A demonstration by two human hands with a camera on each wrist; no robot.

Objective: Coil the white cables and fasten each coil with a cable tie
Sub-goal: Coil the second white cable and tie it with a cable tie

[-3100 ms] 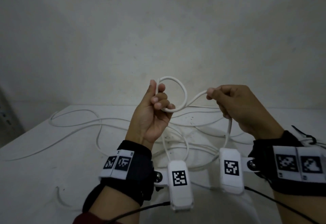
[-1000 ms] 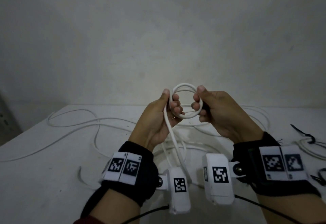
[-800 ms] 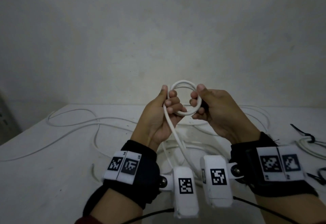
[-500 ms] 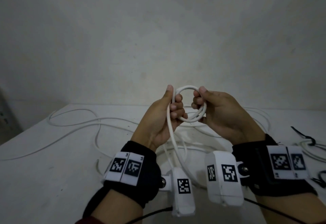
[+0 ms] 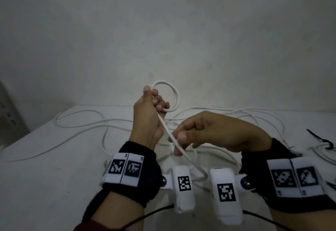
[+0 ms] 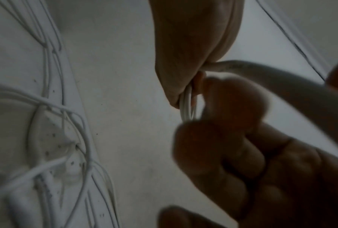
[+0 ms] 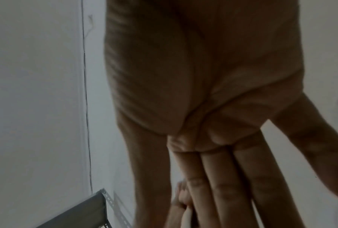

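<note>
My left hand (image 5: 148, 121) is raised over the table and grips a small coil of white cable (image 5: 173, 96), about two loops, between thumb and curled fingers. In the left wrist view the loops (image 6: 186, 108) sit pinched under the fingers (image 6: 232, 138). From that fist a cable strand (image 5: 170, 136) runs down toward my wrists. My right hand (image 5: 209, 132) is lower and to the right, its fingertips at this strand. The right wrist view shows that hand (image 7: 203, 108) with straight fingers and the thumb spread.
Long loose white cables (image 5: 81, 121) sprawl over the white table (image 5: 45, 185) and behind my hands (image 5: 254, 112). Black cable ties (image 5: 320, 138) and a tied coil (image 5: 323, 150) lie at the right edge. A grey perforated metal bracket (image 7: 82, 211) shows near the wall.
My right hand has let go of the coil and dropped down to the hanging strand. My left hand has shifted left and still holds the coil.
</note>
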